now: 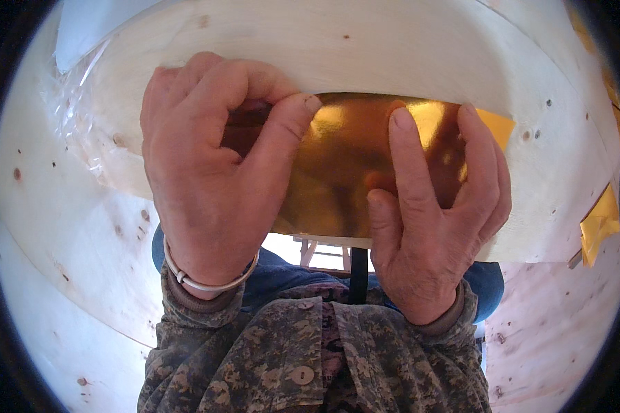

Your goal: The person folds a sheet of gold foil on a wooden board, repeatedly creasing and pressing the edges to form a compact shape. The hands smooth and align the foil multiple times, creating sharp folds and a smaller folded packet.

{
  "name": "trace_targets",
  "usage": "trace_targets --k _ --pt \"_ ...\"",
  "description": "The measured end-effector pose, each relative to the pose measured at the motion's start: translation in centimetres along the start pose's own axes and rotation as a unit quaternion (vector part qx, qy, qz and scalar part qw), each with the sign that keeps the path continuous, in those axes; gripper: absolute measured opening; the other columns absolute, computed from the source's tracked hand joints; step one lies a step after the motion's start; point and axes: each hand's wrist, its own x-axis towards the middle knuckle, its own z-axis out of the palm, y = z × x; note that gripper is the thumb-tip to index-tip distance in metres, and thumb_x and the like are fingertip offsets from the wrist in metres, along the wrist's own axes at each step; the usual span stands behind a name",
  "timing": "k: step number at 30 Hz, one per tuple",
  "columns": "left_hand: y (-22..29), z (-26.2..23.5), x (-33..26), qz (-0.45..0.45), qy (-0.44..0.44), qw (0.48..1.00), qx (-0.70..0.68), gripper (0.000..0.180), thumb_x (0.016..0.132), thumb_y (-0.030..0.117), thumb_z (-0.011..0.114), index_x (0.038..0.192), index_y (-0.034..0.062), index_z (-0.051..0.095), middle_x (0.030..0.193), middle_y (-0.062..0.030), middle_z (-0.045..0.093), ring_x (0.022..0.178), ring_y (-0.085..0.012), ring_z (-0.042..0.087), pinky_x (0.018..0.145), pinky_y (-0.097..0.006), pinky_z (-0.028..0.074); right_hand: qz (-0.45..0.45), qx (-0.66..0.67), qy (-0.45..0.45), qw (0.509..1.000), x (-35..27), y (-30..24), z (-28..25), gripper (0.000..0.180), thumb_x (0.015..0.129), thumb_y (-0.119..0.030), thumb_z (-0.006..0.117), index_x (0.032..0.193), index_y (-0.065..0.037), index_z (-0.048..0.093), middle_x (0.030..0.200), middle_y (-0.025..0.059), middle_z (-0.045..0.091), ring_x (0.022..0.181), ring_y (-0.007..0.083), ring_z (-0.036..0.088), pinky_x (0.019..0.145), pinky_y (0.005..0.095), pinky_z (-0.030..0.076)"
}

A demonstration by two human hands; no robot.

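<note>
A shiny gold foil sheet [341, 165] lies on the pale wooden tabletop [365, 51], close to its near edge. My left hand [210, 151], with a light bracelet at the wrist, has its thumb and index finger pinched together at the sheet's far edge. Its other fingers are curled and partly hidden. Across the right half of the foil, my right hand [437, 213] rests with fingers spread, the index fingertip pressing on the shiny surface. A matte orange-yellow corner [497, 126] shows beyond the right fingers; whether it belongs to the same sheet I cannot tell.
Crumpled clear plastic film [76, 120] lies at the left, beside a white sheet [93, 31] at the far left. Folded gold-yellow paper [601, 224] sits at the right edge, with more yellow pieces behind. My legs are beneath the table's near edge.
</note>
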Motion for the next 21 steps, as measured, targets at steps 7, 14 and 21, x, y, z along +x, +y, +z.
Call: trace_targets --k 7,14,21 --pt "-0.4 -0.1 0.2 0.033 -0.004 0.999 0.030 0.010 0.078 -0.003 0.074 0.080 0.0005 0.064 0.081 -0.0061 0.062 0.081 -0.0191 0.057 0.076 -0.030 0.046 -0.007 0.011 0.007 1.000 0.1 0.2 0.2 0.037 0.102 -0.035 0.053 0.134 -0.018 0.064 0.147 0.0158 0.039 0.132 0.0324 0.036 0.112 0.0424 0.035" --pt "-1.1 -0.1 0.2 0.053 -0.008 0.998 0.028 0.010 0.077 -0.002 0.073 0.078 0.0029 0.064 0.077 -0.0048 0.062 0.078 -0.0197 0.056 0.078 -0.032 0.042 0.007 0.041 -0.009 0.999 0.0 0.1 0.0 0.038 0.101 -0.029 0.056 0.136 -0.017 0.062 0.148 0.0164 0.036 0.136 0.0330 0.033 0.114 0.0431 0.035" --pt "-1.2 0.0 0.3 0.069 0.018 0.996 0.051 0.010 0.078 0.002 0.073 0.077 0.0056 0.063 0.074 -0.0035 0.061 0.076 -0.0211 0.056 0.077 -0.035 0.040 0.015 0.020 -0.032 0.999 0.1 -0.6 -0.7 0.040 0.101 -0.027 0.056 0.138 -0.015 0.060 0.150 0.0159 0.035 0.139 0.0328 0.030 0.115 0.0432 0.032"
